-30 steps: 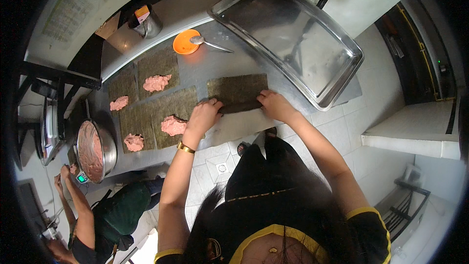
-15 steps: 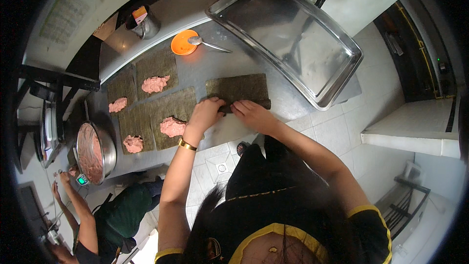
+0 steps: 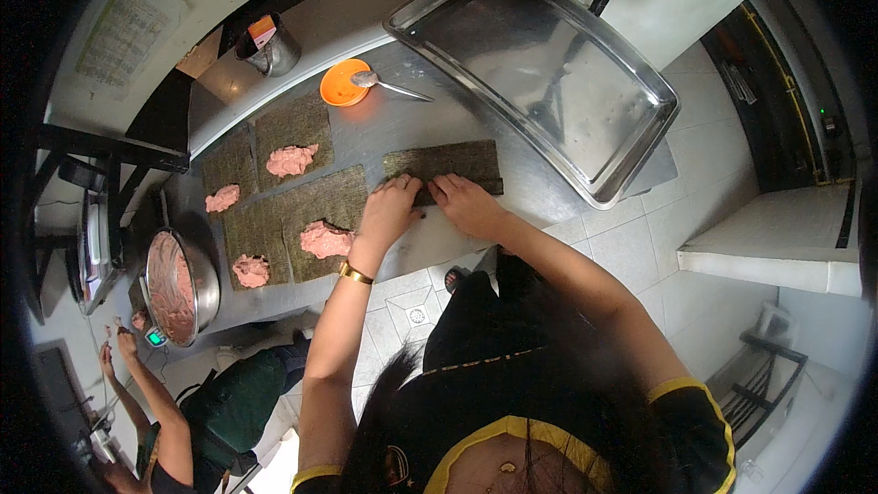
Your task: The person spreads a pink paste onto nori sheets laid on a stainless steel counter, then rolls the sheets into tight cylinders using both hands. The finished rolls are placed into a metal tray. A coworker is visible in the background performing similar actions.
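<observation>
A dark seaweed sheet (image 3: 448, 159) lies on the steel table with its near edge rolled up. My left hand (image 3: 390, 209) presses curled fingers on the left end of the roll. Close beside it, my right hand (image 3: 465, 205) grips the roll's middle, fingers bent over the top. The roll's right end sticks out past my right hand; any filling inside is hidden. To the left lie several flat seaweed sheets (image 3: 340, 190) bearing lumps of pink meat paste (image 3: 326, 239).
An orange bowl (image 3: 335, 82) with a spoon (image 3: 402, 91) across its rim stands behind. A large metal tray (image 3: 540, 105) fills the far right. At left are a steel bowl (image 3: 209, 297) of pink paste, a small scale (image 3: 155, 337) and a co-worker (image 3: 229, 407). A metal cup (image 3: 279, 55) stands farther back.
My hands have shifted slightly away from me and closer together, moving the roll a little farther along the sheet. At left, the co-worker's hands have moved.
</observation>
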A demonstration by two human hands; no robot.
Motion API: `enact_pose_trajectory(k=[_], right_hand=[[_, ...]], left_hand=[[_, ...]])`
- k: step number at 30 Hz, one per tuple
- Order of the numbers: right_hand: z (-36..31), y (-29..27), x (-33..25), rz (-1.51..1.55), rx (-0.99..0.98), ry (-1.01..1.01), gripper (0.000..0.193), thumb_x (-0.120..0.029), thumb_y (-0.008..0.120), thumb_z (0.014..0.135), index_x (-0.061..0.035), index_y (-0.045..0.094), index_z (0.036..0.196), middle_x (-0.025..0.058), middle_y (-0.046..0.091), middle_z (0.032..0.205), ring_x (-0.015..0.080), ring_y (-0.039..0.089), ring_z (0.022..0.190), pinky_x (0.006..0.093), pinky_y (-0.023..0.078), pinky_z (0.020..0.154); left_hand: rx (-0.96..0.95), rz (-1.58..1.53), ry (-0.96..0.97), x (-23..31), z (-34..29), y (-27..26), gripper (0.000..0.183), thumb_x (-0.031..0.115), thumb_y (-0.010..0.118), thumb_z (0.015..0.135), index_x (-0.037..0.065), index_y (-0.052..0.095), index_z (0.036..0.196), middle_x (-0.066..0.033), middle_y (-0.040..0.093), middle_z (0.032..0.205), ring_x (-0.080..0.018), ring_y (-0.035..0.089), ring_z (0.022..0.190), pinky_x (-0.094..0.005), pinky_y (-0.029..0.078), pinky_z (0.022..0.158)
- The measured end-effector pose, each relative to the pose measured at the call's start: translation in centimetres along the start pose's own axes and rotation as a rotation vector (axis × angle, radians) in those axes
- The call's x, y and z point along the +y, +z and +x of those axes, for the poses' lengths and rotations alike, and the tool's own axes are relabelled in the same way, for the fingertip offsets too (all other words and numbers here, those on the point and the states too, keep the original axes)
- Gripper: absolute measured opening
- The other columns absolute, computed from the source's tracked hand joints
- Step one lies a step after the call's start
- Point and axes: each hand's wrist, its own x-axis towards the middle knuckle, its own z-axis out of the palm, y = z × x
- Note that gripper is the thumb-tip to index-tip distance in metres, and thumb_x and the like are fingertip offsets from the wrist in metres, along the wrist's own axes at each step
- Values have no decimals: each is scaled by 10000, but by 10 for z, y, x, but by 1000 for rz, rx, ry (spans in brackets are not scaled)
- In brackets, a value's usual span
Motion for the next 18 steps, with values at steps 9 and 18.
enact_pose_trajectory(k=[9,18], right_hand=[[-15,-21,20,-36,-111,5,279,-102,523,810,61,606,1020,184,593,1091,312,579,1014,376,488,892],[-31,-35,56,98,-344,230,355,-99,567,769,18,580,1104,199,565,1176,339,567,1073,390,472,918]], left_hand=[[-5,0,-80,-3,-11,15,310,170,717,740,105,605,1022,-103,638,939,-292,646,881,-394,528,738],[-40,-110,-81,-10,-3,12,318,147,726,738,101,661,1045,-116,649,979,-324,645,897,-425,522,764]])
